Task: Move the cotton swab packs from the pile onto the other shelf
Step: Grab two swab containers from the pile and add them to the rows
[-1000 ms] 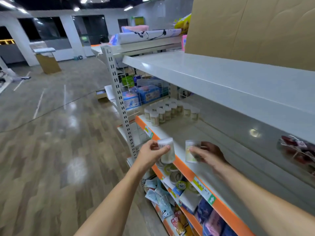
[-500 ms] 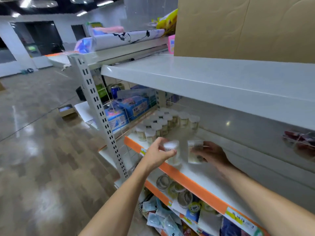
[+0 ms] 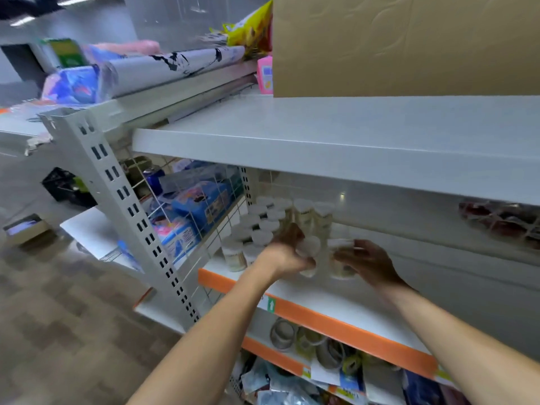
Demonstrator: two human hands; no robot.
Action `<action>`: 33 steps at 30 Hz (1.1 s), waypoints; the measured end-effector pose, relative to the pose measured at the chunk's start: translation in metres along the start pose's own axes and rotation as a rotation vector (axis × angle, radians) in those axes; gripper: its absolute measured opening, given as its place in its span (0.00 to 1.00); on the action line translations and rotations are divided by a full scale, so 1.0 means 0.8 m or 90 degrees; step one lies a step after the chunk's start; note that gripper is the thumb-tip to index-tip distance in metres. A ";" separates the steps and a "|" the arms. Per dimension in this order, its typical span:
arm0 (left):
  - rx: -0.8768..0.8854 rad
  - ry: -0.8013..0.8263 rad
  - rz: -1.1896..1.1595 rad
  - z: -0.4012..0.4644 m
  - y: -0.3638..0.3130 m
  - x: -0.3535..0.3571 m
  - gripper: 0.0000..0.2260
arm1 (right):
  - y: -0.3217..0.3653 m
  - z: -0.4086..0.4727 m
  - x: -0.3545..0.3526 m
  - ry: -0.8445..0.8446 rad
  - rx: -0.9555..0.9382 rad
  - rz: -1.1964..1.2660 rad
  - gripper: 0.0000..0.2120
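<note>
Head view: left hand grips one cotton swab tub, right hand curls round another, both over the orange-edged shelf beside the standing group. Placing step; next, set both upright, then let go.

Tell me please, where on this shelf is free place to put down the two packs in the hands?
The middle shelf is bare right of the standing cotton swab packs, from its orange front edge to the back panel. The left end by the wire divider is crowded. Left hand and right hand each hold a pack at that cluster's edge.
</note>
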State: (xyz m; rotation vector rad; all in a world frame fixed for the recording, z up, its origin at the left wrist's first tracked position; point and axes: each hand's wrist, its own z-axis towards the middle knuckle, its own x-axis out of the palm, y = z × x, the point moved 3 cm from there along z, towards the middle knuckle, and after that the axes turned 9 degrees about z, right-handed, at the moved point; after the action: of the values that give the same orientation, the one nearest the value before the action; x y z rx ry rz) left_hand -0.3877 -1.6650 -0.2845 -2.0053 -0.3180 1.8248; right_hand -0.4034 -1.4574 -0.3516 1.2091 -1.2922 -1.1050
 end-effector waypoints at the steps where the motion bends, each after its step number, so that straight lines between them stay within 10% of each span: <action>1: 0.004 -0.001 0.005 0.006 0.001 -0.001 0.24 | 0.001 0.003 0.000 0.003 -0.004 -0.002 0.17; 22: 0.176 -0.196 0.155 0.120 0.032 -0.016 0.21 | -0.021 0.073 0.026 -0.071 -0.048 -0.053 0.20; 33: 0.122 -0.133 0.309 0.164 0.062 0.001 0.21 | -0.034 0.094 0.057 -0.186 -0.077 -0.119 0.22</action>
State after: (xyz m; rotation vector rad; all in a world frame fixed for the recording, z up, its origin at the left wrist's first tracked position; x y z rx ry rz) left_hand -0.5222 -1.6895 -0.3152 -1.8707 0.3073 2.2597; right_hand -0.4757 -1.5062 -0.3808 1.1235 -1.3258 -1.5186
